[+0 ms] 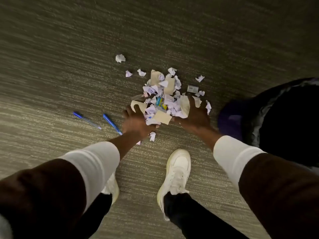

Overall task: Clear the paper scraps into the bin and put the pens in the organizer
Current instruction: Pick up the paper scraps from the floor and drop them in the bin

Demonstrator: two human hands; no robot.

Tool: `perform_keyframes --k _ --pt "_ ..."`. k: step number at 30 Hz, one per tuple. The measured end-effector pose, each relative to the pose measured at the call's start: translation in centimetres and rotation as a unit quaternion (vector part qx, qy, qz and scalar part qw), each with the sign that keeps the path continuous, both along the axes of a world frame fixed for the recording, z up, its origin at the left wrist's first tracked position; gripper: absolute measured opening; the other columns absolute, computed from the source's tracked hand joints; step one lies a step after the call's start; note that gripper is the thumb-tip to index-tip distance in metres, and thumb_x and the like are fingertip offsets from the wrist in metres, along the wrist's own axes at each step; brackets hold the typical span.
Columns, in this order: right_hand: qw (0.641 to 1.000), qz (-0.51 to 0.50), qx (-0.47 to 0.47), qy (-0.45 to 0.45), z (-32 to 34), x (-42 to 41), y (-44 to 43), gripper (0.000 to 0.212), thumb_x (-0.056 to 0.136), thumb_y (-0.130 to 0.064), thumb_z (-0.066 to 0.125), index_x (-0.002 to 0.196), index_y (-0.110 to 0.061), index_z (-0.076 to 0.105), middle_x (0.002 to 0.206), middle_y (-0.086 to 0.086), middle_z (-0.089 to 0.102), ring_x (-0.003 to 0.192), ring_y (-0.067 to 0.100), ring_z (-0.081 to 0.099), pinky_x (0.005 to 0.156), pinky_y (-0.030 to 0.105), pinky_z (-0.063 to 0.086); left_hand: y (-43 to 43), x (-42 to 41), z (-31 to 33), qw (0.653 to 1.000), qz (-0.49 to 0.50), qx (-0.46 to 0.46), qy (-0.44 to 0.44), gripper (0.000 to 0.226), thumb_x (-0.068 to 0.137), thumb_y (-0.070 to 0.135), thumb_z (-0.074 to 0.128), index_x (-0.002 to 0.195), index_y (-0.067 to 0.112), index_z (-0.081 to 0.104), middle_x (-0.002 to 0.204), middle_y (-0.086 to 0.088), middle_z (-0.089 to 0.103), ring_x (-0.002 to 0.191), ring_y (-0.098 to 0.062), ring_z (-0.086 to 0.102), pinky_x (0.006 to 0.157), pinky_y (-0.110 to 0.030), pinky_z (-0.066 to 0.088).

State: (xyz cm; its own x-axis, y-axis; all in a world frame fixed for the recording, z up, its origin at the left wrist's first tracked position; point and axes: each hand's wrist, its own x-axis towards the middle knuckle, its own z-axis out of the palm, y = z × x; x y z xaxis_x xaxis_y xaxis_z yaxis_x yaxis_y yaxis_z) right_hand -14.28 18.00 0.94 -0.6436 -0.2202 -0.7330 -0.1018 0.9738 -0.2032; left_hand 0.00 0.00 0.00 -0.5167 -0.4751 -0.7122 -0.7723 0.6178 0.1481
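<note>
A heap of crumpled white and beige paper scraps (164, 94) lies on the carpet ahead of me. My left hand (136, 122) rests against the heap's near left edge, fingers spread. My right hand (196, 116) presses on its near right edge, fingers apart and partly under loose scraps. Neither hand has closed around anything. Stray scraps lie apart: one ball (120, 58) farther away, another (152, 136) by my left wrist. Two blue pens (87, 120) (112, 124) lie on the carpet left of my left hand. No organizer is in view.
A round bin with a black liner (284, 118) stands at the right, close to my right forearm. My white shoes (176, 173) are planted just behind the heap. Grey-green carpet (69, 57) stretches around.
</note>
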Motion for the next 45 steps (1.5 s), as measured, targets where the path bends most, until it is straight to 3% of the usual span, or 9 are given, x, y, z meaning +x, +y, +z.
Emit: perform_keyframes --k 5,10,14,18,22,28,33,37,45 --pt "0.997 0.051 -0.052 0.003 -3.5 0.1 -2.2 0.123 0.069 -0.073 0.081 0.161 -0.051 0.003 0.174 0.023 -0.009 0.161 0.048 -0.003 0.125 0.06 0.024 1.1 -0.9 -3.3 0.999 0.006 0.038 0.006 0.144 0.065 0.076 0.082 0.167 0.024 -0.005 0.173 -0.029 -0.006 0.16 -0.052 0.007 0.116 -0.065 0.039" --pt "0.986 0.163 -0.012 0.027 -5.4 2.2 -3.5 0.108 0.081 -0.054 0.082 0.161 -0.05 0.011 0.17 0.029 -0.014 0.157 0.056 0.01 0.116 0.062 0.042 2.7 -1.7 -4.7 0.999 -0.04 -0.015 0.004 0.102 0.088 0.045 0.079 0.162 0.022 0.013 0.169 -0.026 0.008 0.155 -0.05 0.019 0.103 -0.057 0.052" --pt "0.978 0.189 0.009 0.083 -6.0 3.3 -3.6 0.07 0.092 -0.026 0.071 0.151 -0.04 0.036 0.166 0.026 0.005 0.152 0.049 0.025 0.098 0.054 0.057 2.4 -1.7 -4.9 0.994 -0.097 -0.044 0.009 0.072 0.095 0.007 0.068 0.155 0.015 0.028 0.162 -0.023 0.024 0.146 -0.044 0.035 0.091 -0.049 0.058" --pt "0.977 0.188 0.003 0.099 -5.9 3.4 -3.5 0.051 0.099 -0.01 0.059 0.144 -0.032 0.055 0.159 0.017 0.028 0.136 0.04 0.05 0.094 0.045 0.058 0.7 -1.1 -5.1 0.994 -0.093 0.015 0.056 0.069 0.092 -0.001 0.067 0.153 0.011 0.038 0.15 -0.021 0.038 0.132 -0.041 0.048 0.096 -0.047 0.052" --pt "0.99 0.096 -0.041 0.092 -3.8 3.6 -2.9 0.045 0.093 -0.005 0.067 0.132 -0.026 0.069 0.151 0.01 0.048 0.131 0.034 0.055 0.098 0.037 0.052 -0.1 -0.6 -2.7 0.995 -0.046 0.036 0.083 0.05 0.095 -0.002 0.061 0.144 0.004 0.052 0.141 -0.021 0.053 0.124 -0.04 0.057 0.099 -0.042 0.045" --pt "0.99 0.013 -0.099 0.095 3.4 4.5 -2.0 0.047 0.094 -0.01 0.07 0.139 -0.023 0.067 0.147 0.017 0.053 0.128 0.037 0.06 0.105 0.041 0.055 0.7 -1.3 4.5 0.993 -0.018 0.043 0.11 0.033 0.099 0.012 0.064 0.129 -0.001 0.059 0.127 -0.024 0.063 0.111 -0.045 0.066 0.094 -0.05 0.055" --pt "0.981 -0.106 -0.097 0.131 10.0 5.3 -0.1 0.029 0.092 -0.02 0.074 0.12 -0.016 0.077 0.115 0.019 0.073 0.105 0.037 0.07 0.09 0.036 0.058 3.2 -2.9 11.5 0.987 0.057 0.071 0.135 0.034 0.1 0.019 0.063 0.129 0.002 0.061 0.127 -0.023 0.068 0.117 -0.046 0.065 0.098 -0.05 0.054" --pt "0.94 -0.24 -0.157 0.184 15.9 5.6 2.4 0.025 0.085 -0.019 0.082 0.11 -0.02 0.08 0.106 0.012 0.073 0.092 0.032 0.07 0.082 0.03 0.044 6.3 -5.2 17.2 0.977 0.115 0.108 0.143 0.035 0.1 0.018 0.064 0.13 0.0 0.062 0.132 -0.022 0.067 0.125 -0.042 0.062 0.103 -0.045 0.051" --pt "0.849 -0.411 -0.158 0.291 24.7 4.5 11.8 0.026 0.08 -0.029 0.088 0.101 -0.015 0.081 0.089 0.0 0.077 0.084 0.017 0.07 0.077 0.02 0.043 15.6 -12.0 27.1 0.957 0.092 0.216 0.17 0.033 0.098 0.015 0.064 0.129 0.003 0.065 0.13 -0.018 0.07 0.123 -0.036 0.066 0.103 -0.038 0.052"
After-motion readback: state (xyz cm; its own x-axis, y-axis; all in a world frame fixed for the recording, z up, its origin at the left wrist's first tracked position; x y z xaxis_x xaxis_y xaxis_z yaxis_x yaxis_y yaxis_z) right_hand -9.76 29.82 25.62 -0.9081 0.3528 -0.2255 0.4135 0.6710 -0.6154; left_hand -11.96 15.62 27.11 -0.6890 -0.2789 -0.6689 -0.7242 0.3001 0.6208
